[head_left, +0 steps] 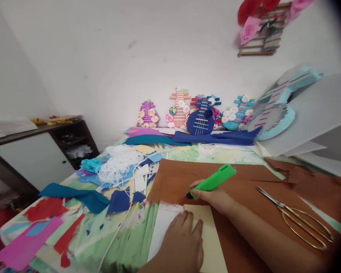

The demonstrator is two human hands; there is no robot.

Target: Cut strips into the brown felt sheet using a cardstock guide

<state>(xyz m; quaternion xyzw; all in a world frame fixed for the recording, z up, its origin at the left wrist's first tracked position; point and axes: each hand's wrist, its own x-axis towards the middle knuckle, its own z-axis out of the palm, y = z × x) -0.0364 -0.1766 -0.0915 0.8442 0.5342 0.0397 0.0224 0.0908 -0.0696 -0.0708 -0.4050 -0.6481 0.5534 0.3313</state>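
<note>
My right hand [214, 197] is closed round a green marker [216, 179], whose dark tip points down left at the brown sheet [176, 176]. The tip is close to the sheet's lower left part, just above a cream card [214, 235]. My left hand [183, 239] lies flat with fingers stretched out, over the cream card and a white piece of paper [162, 223] beside it. Both lie at the edge of the brown sheet. To the right, gold-handled scissors [295, 218] rest on the brown sheet with their blades pointing up left.
White cord [121, 165] is heaped at the left, among blue scraps [119, 201], red scraps [47, 208] and a pink strip [31, 242]. Decorated paper instruments [200, 121] stand along the wall. Large grey sheets [309, 113] lean at the right. A cabinet [34, 159] is far left.
</note>
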